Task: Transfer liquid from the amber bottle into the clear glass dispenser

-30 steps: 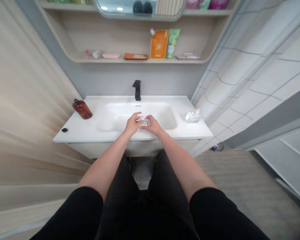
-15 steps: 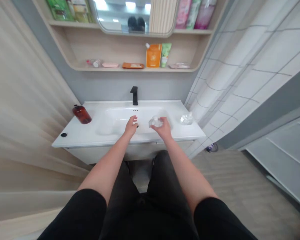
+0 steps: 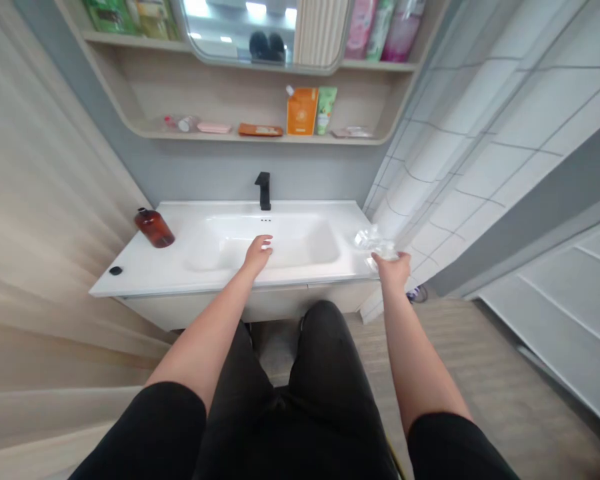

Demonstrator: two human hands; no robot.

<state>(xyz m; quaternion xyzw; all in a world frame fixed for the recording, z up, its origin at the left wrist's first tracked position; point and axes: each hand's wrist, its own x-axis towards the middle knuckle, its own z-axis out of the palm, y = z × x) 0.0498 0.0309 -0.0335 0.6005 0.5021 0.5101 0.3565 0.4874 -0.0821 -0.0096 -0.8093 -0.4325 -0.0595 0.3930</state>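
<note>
Has a beige curtain hanging at far left, next to the end of a white counter. Shows near that end a small black cap close to the front edge and, farther back, an amber bottle with its dark neck pointing up and leftward. Carries on the shelf above, in order, a transparent item with a pink end, a flat pink item, an orange packet lying flat, a standing orange pouch with a white spout, a green tube close beside it, and a clear packet. Holds the left hand out over the front part of the basin, in front of the black faucet, with thumb and fingers curled and tips apart; cannot tell of anything small between them. Holds the right hand at the counter's right front corner, with fingers clamped on a clear container. Has that container just in front of a second clear container, with outlines blending in view; cannot tell about contact between the two, or with the counter. Ends farther right with white wall tiles and a grey-brown floor.
</note>
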